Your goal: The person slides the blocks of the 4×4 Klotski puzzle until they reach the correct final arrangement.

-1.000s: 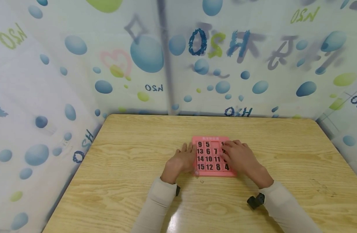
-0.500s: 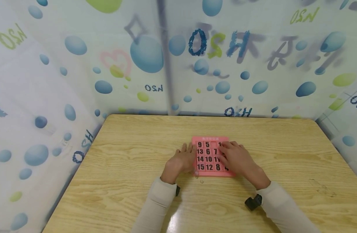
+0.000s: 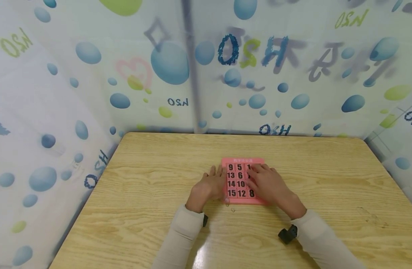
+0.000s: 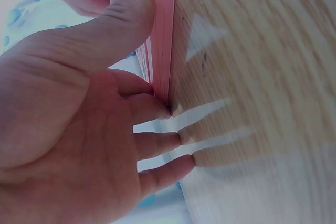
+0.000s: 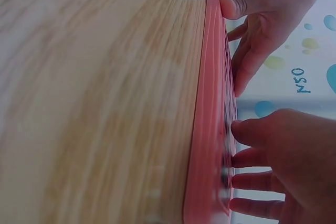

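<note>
A pink sliding number puzzle (image 3: pixel 240 179) lies flat on the table, its black numbers showing 9, 5, 13 and several others. My left hand (image 3: pixel 208 186) steadies its left side. In the left wrist view the thumb rests at the puzzle's pink edge (image 4: pixel 161 40), while spread fingers (image 4: pixel 163 174) touch the table beside it. My right hand (image 3: pixel 269 186) lies over the right part and hides the tiles there. Its fingertips touch the top face, fairly straight, as the right wrist view shows with that hand (image 5: pixel 304 161) beside the pink side wall (image 5: pixel 205 114).
The wooden table (image 3: pixel 152 168) extends around the puzzle on all sides. Behind it stands a curtain (image 3: pixel 172 63) printed with blue and green drops. A small ring-like mark (image 3: pixel 233 210) shows just in front of the puzzle. A dark wrist camera (image 3: pixel 288 234) hangs under the right sleeve.
My right hand has moved left across the puzzle. The tile with a 1 in the top row has slid left, up against the 5. The left hand has stayed in place.
</note>
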`<state>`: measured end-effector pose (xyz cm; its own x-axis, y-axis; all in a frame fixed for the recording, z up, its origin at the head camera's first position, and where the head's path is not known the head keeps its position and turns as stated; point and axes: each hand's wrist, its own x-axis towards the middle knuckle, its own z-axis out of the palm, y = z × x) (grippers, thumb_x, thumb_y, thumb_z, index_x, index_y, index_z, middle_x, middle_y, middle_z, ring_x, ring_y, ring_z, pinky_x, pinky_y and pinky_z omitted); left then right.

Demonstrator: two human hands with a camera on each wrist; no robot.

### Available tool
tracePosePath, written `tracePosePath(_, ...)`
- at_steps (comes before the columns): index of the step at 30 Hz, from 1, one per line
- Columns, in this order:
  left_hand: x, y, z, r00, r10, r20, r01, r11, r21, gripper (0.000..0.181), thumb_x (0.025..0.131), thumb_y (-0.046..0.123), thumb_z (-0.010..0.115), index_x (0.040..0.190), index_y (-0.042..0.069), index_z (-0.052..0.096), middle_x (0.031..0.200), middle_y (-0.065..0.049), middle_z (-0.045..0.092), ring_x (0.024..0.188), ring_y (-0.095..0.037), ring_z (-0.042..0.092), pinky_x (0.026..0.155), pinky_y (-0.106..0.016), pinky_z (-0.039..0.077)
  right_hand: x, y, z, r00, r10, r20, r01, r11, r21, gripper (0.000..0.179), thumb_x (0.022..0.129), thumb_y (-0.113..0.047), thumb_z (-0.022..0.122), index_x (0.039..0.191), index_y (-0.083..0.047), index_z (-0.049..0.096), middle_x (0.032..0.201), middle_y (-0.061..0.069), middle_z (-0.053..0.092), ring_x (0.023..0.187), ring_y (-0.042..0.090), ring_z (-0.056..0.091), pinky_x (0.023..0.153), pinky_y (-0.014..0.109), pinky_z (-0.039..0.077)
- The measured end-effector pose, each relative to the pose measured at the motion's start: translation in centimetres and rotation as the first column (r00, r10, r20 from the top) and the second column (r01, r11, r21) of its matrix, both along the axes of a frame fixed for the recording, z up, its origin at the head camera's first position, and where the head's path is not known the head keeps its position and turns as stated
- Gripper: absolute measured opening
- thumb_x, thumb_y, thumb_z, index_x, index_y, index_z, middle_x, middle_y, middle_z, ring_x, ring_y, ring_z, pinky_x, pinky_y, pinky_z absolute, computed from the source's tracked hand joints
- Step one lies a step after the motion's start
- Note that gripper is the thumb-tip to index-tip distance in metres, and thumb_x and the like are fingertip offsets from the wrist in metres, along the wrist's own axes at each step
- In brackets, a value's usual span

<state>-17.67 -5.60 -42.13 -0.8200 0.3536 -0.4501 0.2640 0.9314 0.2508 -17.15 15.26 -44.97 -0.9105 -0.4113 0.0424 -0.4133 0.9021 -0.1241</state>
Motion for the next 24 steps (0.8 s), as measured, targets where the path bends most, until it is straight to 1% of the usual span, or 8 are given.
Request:
tracePosePath(4, 0.0, 0.0, 0.0, 1.0, -0.009, 0.0, 0.009, 1.0, -0.013, 0.11, 0.08, 0.044, 0.077, 0.161, 0.009, 0.01, 0.167, -0.009, 0.007, 0.154, -0.03, 0.004, 0.123, -0.046, 0.017, 0.0, -0.2, 0.0, 1.0, 0.009, 0.006, -0.009, 1.0, 0.004, 0.048, 0.098, -0.037, 0.06, 0.134, -0.006, 0.062, 0.137, 0.016, 0.057, 0.126, 0.035, 0.052, 0.1, 0.057, 0.045)
tracePosePath(8, 0.0, 0.0, 0.0, 1.0, -0.011, 0.007, 0.011, 1.0, -0.007, 0.109, 0.082, 0.043, 0.076, 0.161, 0.009, 0.009, 0.167, -0.009, 0.006, 0.154, -0.03, 0.002, 0.123, -0.046, 0.016, 0.1, -0.2, 0.1, 1.0, 0.013, 0.006, -0.013, 1.0, 0.006, 0.048, 0.098, -0.037, 0.06, 0.135, -0.007, 0.062, 0.138, 0.015, 0.057, 0.126, 0.035, 0.051, 0.1, 0.057, 0.045)
tracePosePath(13, 0.0, 0.1, 0.0, 1.0, -0.013, 0.006, 0.013, 1.0, 0.002, 0.109, 0.082, 0.042, 0.076, 0.161, 0.009, 0.009, 0.167, -0.009, 0.006, 0.154, -0.03, 0.002, 0.123, -0.047, 0.016, 0.3, 0.3, 0.1, 1.0, 0.009, 0.0, -0.009, 1.0, -0.022, 0.047, 0.099, -0.037, 0.059, 0.136, -0.008, 0.061, 0.139, 0.015, 0.057, 0.128, 0.035, 0.051, 0.101, 0.058, 0.045)
tracePosePath(17, 0.1, 0.0, 0.1, 1.0, -0.014, 0.002, 0.014, 1.0, 0.002, 0.109, 0.082, 0.043, 0.076, 0.16, 0.009, 0.009, 0.167, -0.009, 0.006, 0.154, -0.03, 0.003, 0.123, -0.046, 0.017, 0.4, 0.9, 0.2, 1.0, 0.001, -0.017, -0.002, 0.999, -0.045, 0.042, 0.099, -0.033, 0.06, 0.131, -0.007, 0.064, 0.136, 0.015, 0.059, 0.126, 0.036, 0.053, 0.1, 0.059, 0.044)
tracePosePath(21, 0.0, -0.1, 0.2, 1.0, -0.011, 0.002, 0.011, 1.0, 0.007, 0.111, 0.081, 0.044, 0.077, 0.16, 0.008, 0.009, 0.167, -0.01, 0.006, 0.154, -0.031, 0.003, 0.123, -0.046, 0.017, 0.8, 1.5, 0.3, 0.999, -0.001, -0.046, 0.0, 0.999, -0.032, 0.035, 0.098, -0.03, 0.061, 0.124, -0.007, 0.068, 0.131, 0.015, 0.062, 0.123, 0.037, 0.055, 0.098, 0.059, 0.045)
tracePosePath(24, 0.0, -0.2, 0.2, 1.0, -0.009, 0.003, 0.009, 1.0, 0.012, 0.112, 0.08, 0.044, 0.077, 0.16, 0.008, 0.009, 0.167, -0.01, 0.005, 0.154, -0.031, 0.003, 0.123, -0.047, 0.016, 1.3, 1.9, 0.3, 0.997, 0.015, -0.078, -0.015, 1.0, -0.012, 0.032, 0.098, -0.028, 0.061, 0.121, -0.008, 0.07, 0.127, 0.014, 0.064, 0.119, 0.037, 0.057, 0.095, 0.058, 0.047)
